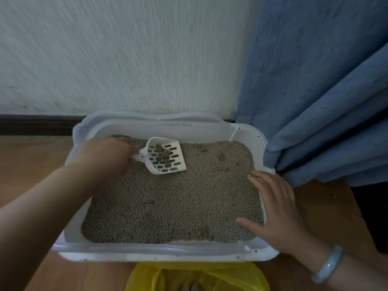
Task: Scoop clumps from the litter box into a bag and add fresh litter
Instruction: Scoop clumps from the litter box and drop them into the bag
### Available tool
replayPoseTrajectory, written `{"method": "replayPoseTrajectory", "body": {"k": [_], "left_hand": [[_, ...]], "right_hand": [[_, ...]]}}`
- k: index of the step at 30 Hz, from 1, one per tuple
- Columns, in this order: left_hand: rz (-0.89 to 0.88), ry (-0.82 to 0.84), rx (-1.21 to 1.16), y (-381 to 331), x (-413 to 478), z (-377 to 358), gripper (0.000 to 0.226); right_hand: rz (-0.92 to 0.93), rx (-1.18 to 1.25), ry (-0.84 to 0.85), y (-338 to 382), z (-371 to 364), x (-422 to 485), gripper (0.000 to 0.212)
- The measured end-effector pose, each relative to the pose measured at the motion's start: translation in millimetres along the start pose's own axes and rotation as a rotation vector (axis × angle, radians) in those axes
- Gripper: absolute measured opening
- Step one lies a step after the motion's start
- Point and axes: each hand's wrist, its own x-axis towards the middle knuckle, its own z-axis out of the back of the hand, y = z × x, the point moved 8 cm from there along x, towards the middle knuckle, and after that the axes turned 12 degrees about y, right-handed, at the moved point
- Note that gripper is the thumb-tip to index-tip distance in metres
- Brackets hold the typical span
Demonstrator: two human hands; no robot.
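yellow bag cut off at bottom edge, scoop handle hidden in fist

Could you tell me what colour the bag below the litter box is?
Yellow: the bag, head view.

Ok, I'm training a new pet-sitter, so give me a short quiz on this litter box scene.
1. True or false: the scoop holds clumps.
2. The left hand grips: A the scoop, B a cloth, C nothing.
3. The bag near the litter box is coloured ___.
Key: 1 true; 2 A; 3 yellow.
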Motion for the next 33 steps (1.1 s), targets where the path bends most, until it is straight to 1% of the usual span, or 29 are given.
{"method": "replayPoseTrajectory", "body": {"k": [3, 6, 9, 12, 15, 22, 24, 27, 29, 33], "left_hand": [[0.058, 0.099, 0.041, 0, 14, 5, 0.024], [0.078, 0.126, 0.099, -7, 27, 8, 0.020], [0.069, 0.098, 0.113, -14, 32, 15, 0.020], [0.027, 0.062, 0.051, -25, 33, 13, 0.019], [-0.049, 0.003, 0.031, -40, 36, 7, 0.025], [-0.127, -0.055, 0.028, -61, 48, 14, 0.035], [-0.147, -0.064, 0.008, -72, 51, 15, 0.036], [-0.164, -0.097, -0.008, -85, 54, 14, 0.031], [-0.167, -0.105, -0.028, -87, 55, 13, 0.030], [-0.178, -0.104, -0.056, -87, 54, 11, 0.034]], "right_hand": [[-0.002, 0.007, 0.003, 0, 0, -1, 0.083], [-0.002, 0.007, 0.008, 0, 0, -1, 0.082], [0.000, 0.011, 0.002, -1, 0, -1, 0.080], [0.002, 0.010, -0.008, -1, 0, -1, 0.079], [-0.007, 0.015, -0.014, -1, 0, -1, 0.079], [-0.007, 0.023, -0.010, -4, -3, -1, 0.076], [-0.006, 0.036, -0.011, -5, -4, -1, 0.072], [0.017, 0.032, -0.030, -3, -3, -1, 0.056], [0.024, 0.024, -0.042, -4, -3, -2, 0.050], [0.008, 0.010, -0.053, -4, -3, -2, 0.050]]}}
